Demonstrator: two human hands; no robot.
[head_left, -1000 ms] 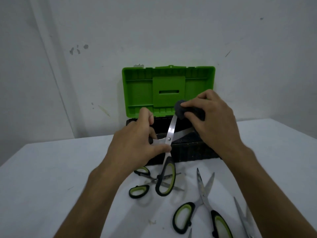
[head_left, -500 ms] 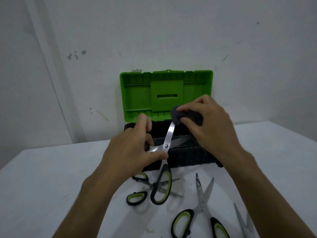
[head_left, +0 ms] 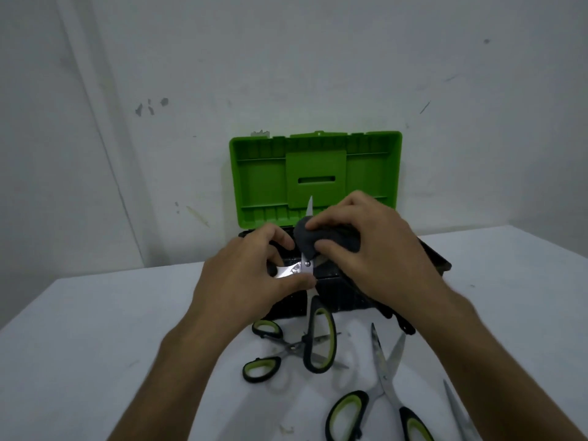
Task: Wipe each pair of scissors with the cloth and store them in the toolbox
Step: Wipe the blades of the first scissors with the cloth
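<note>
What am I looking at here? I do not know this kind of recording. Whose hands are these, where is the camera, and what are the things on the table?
No machine is here: a person works with two bare hands. The one camera sits on the person's head and looks forward and down.

The left hand grips an open pair of scissors near the pivot, one blade pointing up. The right hand pinches a dark cloth around that blade.

Behind the hands stands a toolbox with a black body and a raised green lid. On the white table lie more scissors with black and green handles: one pair below the left hand, another pair to its right, and a blade at the lower right edge.
</note>
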